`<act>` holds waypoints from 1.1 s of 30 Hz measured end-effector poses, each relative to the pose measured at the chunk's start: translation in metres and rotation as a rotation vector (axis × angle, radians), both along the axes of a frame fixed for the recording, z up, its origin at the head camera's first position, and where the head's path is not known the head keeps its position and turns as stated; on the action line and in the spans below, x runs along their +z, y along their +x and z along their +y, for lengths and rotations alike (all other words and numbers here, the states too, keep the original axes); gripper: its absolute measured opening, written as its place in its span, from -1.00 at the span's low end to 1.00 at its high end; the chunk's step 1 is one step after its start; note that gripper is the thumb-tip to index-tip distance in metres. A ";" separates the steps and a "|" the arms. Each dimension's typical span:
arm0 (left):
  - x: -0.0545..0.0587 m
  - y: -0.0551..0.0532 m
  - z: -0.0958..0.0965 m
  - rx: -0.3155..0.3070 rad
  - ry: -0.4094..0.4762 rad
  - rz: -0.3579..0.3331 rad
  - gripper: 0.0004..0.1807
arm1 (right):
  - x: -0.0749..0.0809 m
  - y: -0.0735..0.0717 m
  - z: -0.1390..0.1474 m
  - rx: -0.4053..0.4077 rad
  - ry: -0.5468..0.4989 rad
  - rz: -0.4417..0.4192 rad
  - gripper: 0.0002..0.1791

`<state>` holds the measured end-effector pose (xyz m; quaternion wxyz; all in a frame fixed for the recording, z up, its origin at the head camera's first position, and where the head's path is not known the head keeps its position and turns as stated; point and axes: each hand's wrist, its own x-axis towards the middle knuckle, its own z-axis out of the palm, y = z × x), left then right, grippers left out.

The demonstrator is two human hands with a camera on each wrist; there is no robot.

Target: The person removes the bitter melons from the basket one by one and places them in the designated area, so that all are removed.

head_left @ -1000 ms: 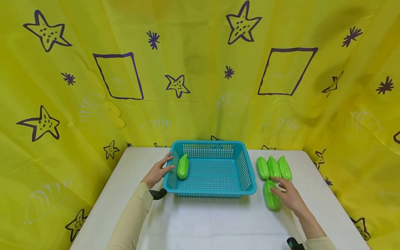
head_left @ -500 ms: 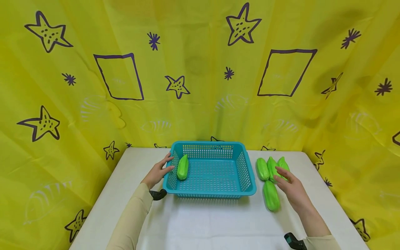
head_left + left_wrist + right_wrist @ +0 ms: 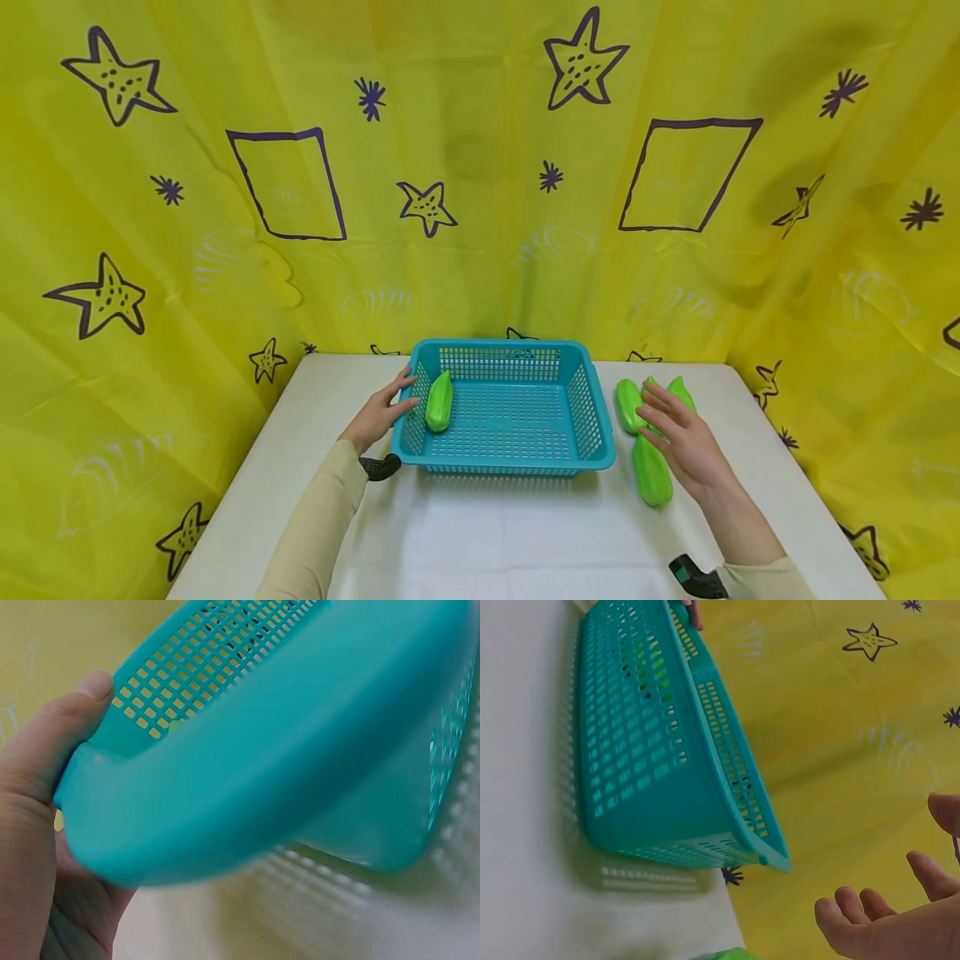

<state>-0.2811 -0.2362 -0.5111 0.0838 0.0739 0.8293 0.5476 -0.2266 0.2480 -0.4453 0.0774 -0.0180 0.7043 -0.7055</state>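
A teal perforated plastic basket (image 3: 502, 461) lies on the table, with one bright green, ridged, pointed vegetable (image 3: 438, 402) along its left wall. My left hand (image 3: 375, 417) grips the basket's left rim; in the left wrist view its thumb (image 3: 64, 720) laps over the rim and the fingers go below. To the right of the basket several similar green vegetables form a group, one in front (image 3: 654, 483) and the others in a row behind (image 3: 628, 407). Over this group hovers my right hand (image 3: 693, 454), fingers spread and holding nothing; it partly hides the row.
A white cloth covers the table (image 3: 480, 542). Yellow curtains (image 3: 480, 275) with drawn stars close in the back and both sides. The basket's right wall (image 3: 652, 735) stands up between the green group and the basket's inside.
My right hand has risen off the front green vegetable, swung right, then come back left over the group with its fingers spread. My left hand, the basket and the vegetables stay put.
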 end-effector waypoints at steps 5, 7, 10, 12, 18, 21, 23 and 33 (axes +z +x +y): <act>-0.001 0.000 -0.001 0.003 -0.005 0.001 -0.29 | 0.006 -0.004 -0.008 0.012 0.076 0.025 -0.23; -0.001 0.000 -0.001 0.002 -0.003 -0.003 -0.29 | 0.008 -0.006 -0.011 0.016 0.094 0.032 -0.23; -0.002 0.000 -0.001 -0.001 0.007 -0.007 -0.31 | 0.008 -0.011 -0.015 0.023 0.132 0.036 -0.23; -0.003 -0.001 -0.001 -0.004 0.012 -0.004 -0.31 | 0.008 -0.014 -0.018 0.028 0.142 0.039 -0.23; -0.003 0.001 -0.001 -0.009 0.014 0.005 -0.31 | 0.008 -0.029 -0.033 0.044 0.140 0.042 -0.18; -0.002 0.001 0.000 -0.008 0.015 -0.003 -0.30 | 0.007 -0.038 -0.039 0.055 0.154 0.034 -0.18; 0.000 0.000 0.001 -0.005 0.010 -0.004 -0.31 | 0.007 -0.045 -0.044 0.068 0.158 0.029 -0.18; 0.003 0.000 0.002 0.014 -0.016 -0.008 -0.33 | 0.009 -0.071 -0.080 0.164 0.177 0.001 -0.21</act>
